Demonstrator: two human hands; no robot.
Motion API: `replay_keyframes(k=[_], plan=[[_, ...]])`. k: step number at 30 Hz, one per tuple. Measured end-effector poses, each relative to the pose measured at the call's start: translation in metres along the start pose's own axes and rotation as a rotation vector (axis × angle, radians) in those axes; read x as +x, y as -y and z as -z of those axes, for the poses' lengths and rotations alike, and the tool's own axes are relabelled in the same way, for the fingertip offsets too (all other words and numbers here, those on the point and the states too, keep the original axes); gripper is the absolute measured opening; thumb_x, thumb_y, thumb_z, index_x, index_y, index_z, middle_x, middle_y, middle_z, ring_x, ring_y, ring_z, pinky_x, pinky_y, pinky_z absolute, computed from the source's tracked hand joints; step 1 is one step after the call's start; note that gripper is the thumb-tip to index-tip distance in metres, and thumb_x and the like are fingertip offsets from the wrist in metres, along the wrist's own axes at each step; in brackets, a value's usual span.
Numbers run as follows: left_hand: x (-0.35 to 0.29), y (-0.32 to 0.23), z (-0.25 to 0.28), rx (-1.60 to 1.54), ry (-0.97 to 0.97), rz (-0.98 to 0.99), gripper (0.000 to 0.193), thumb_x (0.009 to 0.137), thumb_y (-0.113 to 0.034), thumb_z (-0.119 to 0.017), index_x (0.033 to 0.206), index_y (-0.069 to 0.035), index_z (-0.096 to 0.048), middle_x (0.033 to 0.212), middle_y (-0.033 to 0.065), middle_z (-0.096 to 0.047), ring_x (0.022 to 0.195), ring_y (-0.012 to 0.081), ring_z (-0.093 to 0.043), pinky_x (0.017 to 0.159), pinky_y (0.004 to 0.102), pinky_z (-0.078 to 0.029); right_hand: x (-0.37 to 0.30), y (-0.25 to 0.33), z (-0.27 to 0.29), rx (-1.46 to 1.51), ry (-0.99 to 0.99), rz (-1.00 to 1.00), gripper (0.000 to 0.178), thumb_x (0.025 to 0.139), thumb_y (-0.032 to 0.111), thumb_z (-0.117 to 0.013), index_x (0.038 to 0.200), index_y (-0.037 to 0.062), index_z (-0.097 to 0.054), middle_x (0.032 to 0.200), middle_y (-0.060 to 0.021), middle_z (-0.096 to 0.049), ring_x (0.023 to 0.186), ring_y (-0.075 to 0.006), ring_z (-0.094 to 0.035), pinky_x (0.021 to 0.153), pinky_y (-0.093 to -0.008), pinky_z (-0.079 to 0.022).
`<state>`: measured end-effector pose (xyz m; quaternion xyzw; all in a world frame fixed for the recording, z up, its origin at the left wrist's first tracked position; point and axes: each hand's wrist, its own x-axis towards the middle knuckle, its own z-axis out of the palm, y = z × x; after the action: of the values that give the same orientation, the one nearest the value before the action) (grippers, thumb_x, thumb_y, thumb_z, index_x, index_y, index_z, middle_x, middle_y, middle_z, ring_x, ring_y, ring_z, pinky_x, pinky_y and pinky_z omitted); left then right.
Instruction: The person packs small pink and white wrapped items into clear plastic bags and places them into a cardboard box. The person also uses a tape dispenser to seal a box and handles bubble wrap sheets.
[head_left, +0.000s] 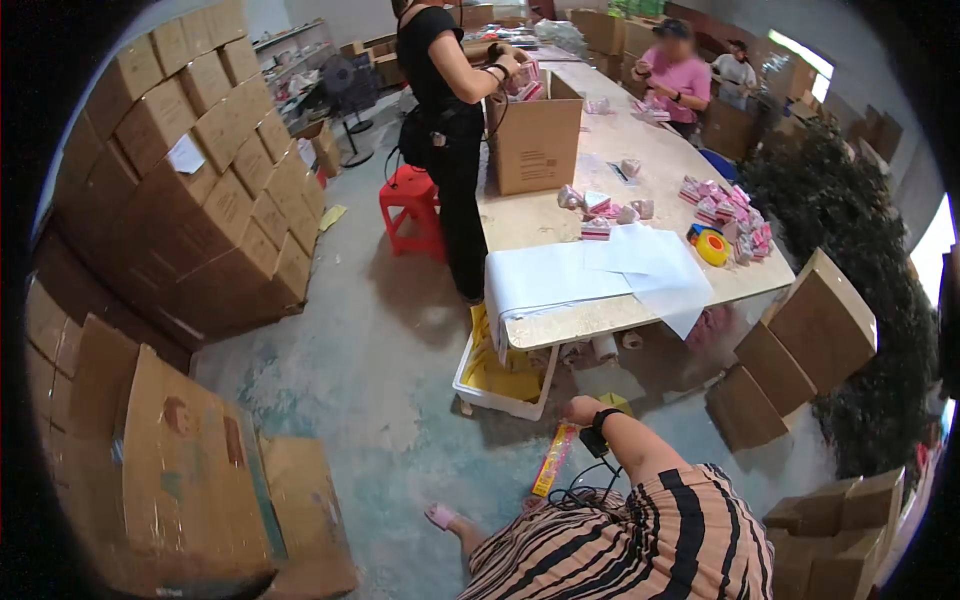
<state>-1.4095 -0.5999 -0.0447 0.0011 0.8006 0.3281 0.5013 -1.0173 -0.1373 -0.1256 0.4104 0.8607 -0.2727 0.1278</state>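
My right hand (581, 409) reaches down and forward beside the near end of the table, a black band round its wrist. Its fingers are closed at the upper end of a long, narrow yellow and red printed strip (552, 461), which slants down towards my clothes. Small black gear (595, 441) with a looping black cable (590, 492) hangs below the wrist. Just past the wrist shows a yellow piece (616, 403), its kind unclear. A white bin (500, 400) with yellow material stands on the floor left of the hand. My left hand is out of sight.
The long table (530, 332) bears white paper sheets (560, 275), a yellow tape dispenser (711, 246) and several pink packets (725, 210). A person in black (440, 150) works at an open carton (540, 140). Stacked cartons (220, 150) line the left; others (820, 310) lean right.
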Motion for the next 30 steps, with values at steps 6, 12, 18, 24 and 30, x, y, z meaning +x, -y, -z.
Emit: replay_keyframes(k=[6,12,18,24,30], plan=[[0.066,-0.039,0.069,0.038,0.043,0.026,0.026,0.085,-0.035,-0.050,0.075,-0.011,-0.048,0.065,0.0039,-0.049,0.055,0.0184,-0.044,0.046,0.0310,-0.035,-0.066,0.016,0.002,0.279,0.038,-0.726,0.032,0.074,0.028,-0.064,0.098,0.0073,-0.066,0.103,-0.0147,-0.063,0.093,-0.0299,-0.061,0.078,-0.0379,-0.047],[0.126,-0.074,0.160,0.000,0.033,0.051,0.027,0.086,-0.035,-0.049,0.071,-0.012,-0.048,0.062,0.0029,-0.048,0.051,0.0176,-0.043,0.043,0.0305,-0.034,-0.053,0.074,-0.025,0.322,-0.067,-0.863,0.031,0.072,0.024,-0.063,0.098,0.0075,-0.065,0.097,-0.0147,-0.063,0.088,-0.0295,-0.060,0.075,-0.0379,-0.048],[0.182,-0.097,0.241,-0.081,0.002,0.081,0.028,0.086,-0.035,-0.048,0.068,-0.013,-0.047,0.059,0.0019,-0.047,0.048,0.0168,-0.042,0.040,0.0300,-0.034,0.009,0.167,0.000,0.243,-0.142,-0.663,0.027,0.072,0.026,-0.060,0.092,0.0087,-0.065,0.088,-0.0150,-0.064,0.079,-0.0325,-0.060,0.071,-0.0383,-0.048],[0.236,-0.127,0.276,-0.076,0.091,0.160,0.032,0.085,-0.036,-0.049,0.062,-0.016,-0.040,0.052,-0.0007,-0.041,0.042,0.0131,-0.036,0.035,0.0266,-0.027,0.066,0.175,0.028,0.163,-0.023,-0.437,0.028,0.073,0.023,-0.058,0.090,0.0030,-0.065,0.087,-0.0149,-0.065,0.081,-0.0322,-0.062,0.068,-0.0377,-0.049],[0.281,-0.212,0.243,0.167,0.145,0.149,0.026,0.084,-0.033,-0.051,0.071,-0.012,-0.044,0.061,0.0024,-0.046,0.051,0.0154,-0.042,0.045,0.0290,-0.032,0.120,0.120,-0.037,0.197,0.025,-0.809,0.026,0.070,0.030,-0.062,0.084,0.0098,-0.069,0.083,-0.0122,-0.066,0.074,-0.0282,-0.061,0.068,-0.0392,-0.048]])
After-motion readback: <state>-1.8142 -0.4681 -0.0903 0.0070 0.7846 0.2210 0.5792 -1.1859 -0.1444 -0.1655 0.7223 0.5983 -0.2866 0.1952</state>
